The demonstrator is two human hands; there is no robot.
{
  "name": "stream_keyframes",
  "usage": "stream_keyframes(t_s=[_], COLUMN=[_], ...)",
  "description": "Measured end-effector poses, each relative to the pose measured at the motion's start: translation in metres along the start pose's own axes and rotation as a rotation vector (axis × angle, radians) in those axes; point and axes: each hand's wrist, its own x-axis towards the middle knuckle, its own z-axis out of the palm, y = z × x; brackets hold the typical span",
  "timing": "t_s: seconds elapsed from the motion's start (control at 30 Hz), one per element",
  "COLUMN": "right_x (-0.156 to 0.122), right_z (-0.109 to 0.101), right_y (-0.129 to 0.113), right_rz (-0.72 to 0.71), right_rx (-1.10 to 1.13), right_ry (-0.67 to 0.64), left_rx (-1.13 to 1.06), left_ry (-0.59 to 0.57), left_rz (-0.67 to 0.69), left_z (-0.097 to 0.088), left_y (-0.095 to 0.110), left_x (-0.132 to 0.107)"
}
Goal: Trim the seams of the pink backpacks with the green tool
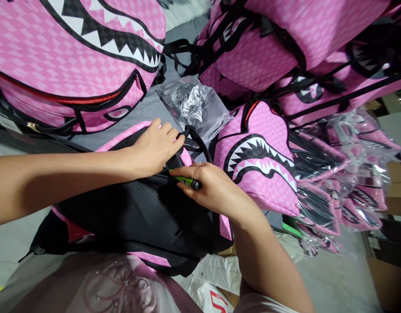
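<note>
A black backpack [144, 217] with pink edging lies in front of my body, its black padded side facing up. My left hand [156, 150] is closed over the pink-edged strap near the backpack's top. Close beside it, my right hand [213, 187] grips a small green tool with a black rounded end [187, 180]. The tool's tip is at the black fabric by my left hand, and what it touches there is hidden. A black buckle strap [197, 139] rises just beyond my fingers.
A large pink checkered backpack [99, 74] with a shark-mouth print lies at left. A smaller pink bag [259, 156] stands at right, before several plastic-wrapped bags [343, 182]. More pink backpacks [268, 56] are stacked behind. A crumpled clear plastic bag [193, 104] lies on the grey surface.
</note>
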Motion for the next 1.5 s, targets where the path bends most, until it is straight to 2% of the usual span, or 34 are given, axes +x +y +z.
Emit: stream_keyframes(t_s=[0.27,0.4,0.5,0.6,0.77,1.2,1.4,1.5], right_x=[-0.001,-0.002,-0.003,-0.002,-0.003,-0.002,-0.004,-0.005], right_z=[0.002,0.007,0.011,0.014,0.014,0.009,0.006,0.005], right_y=[-0.004,-0.001,-0.001,-0.003,-0.004,-0.007,-0.016,-0.018], right_rz=[0.045,0.002,0.037,0.024,0.083,0.108,0.177,0.182], right_rx=[-0.091,0.01,0.009,0.109,0.108,0.001,-0.11,-0.076], right_ry=[0.042,0.065,0.118,0.138,0.164,0.105,0.088,0.054], left_rx=[0.014,0.008,0.009,0.019,0.02,0.058,0.073,0.074], left_ry=[0.01,0.026,0.011,-0.006,0.027,0.012,0.034,0.021], left_rz=[-0.004,-0.001,-0.004,0.005,0.014,0.012,0.015,0.01], left_z=[0.003,0.004,0.002,0.0,0.001,0.001,0.004,0.004], left_y=[0.0,0.0,0.0,-0.001,-0.001,0.0,0.0,-0.001], left_x=[-0.001,-0.001,-0.001,-0.001,-0.001,-0.001,-0.001,-0.001])
